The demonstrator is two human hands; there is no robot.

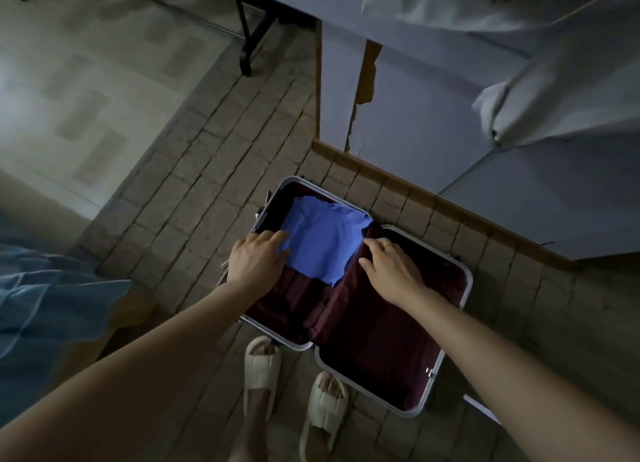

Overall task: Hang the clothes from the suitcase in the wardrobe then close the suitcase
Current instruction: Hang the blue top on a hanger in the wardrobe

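An open suitcase (464, 288) with a silver rim and dark red lining lies flat on the tiled floor. A folded blue garment (325, 240) lies in its far left half. My left hand (258, 257) rests on the garment's left edge, fingers fairly straight. My right hand (389, 267) touches the garment's right edge at the hinge, its fingertips tucked at the cloth. The suitcase's right half holds only lining. The white wardrobe (408, 108) stands just behind the suitcase, with white clothes (540, 91) hanging at the upper right.
My feet in cream slippers (294, 392) stand at the suitcase's near edge. A blue cloth (45, 309) lies at the left. Black furniture legs (247, 35) stand on the floor at the top. A wooden skirting edge (433, 202) runs behind the suitcase.
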